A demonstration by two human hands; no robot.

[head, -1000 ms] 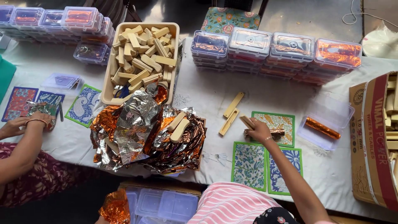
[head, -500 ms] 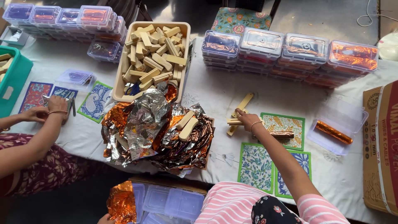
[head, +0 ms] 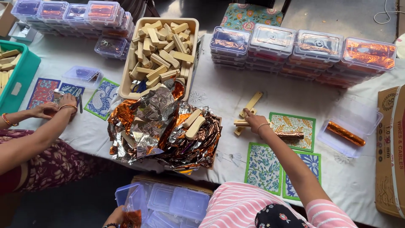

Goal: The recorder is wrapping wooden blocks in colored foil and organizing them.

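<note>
My right hand [head: 255,123] reaches out over the white cloth, its fingers closed on a pale wooden stick [head: 241,123] in a small heap; another stick [head: 253,101] lies just beyond. A foil-wrapped stick [head: 290,135] lies on a patterned card [head: 295,124] right beside my wrist. My left hand [head: 113,216] is low at the bottom edge, below the table, gripping crumpled orange foil [head: 132,218] beside a clear plastic box [head: 131,197]. Two bare sticks [head: 193,123] rest on a heap of silver and orange foil [head: 160,128].
A cream tray [head: 193,63] of wooden sticks stands at the back. Stacked clear boxes [head: 301,50] line the far edge. An open clear box [head: 350,126] holds a wrapped stick. A cardboard carton [head: 390,152] sits right. A co-worker's hands [head: 59,105] work on cards at left.
My right hand left the patterned card, moved left and closed on the loose wooden sticks. The view has shifted left. The co-worker's hands stay at the cards.
</note>
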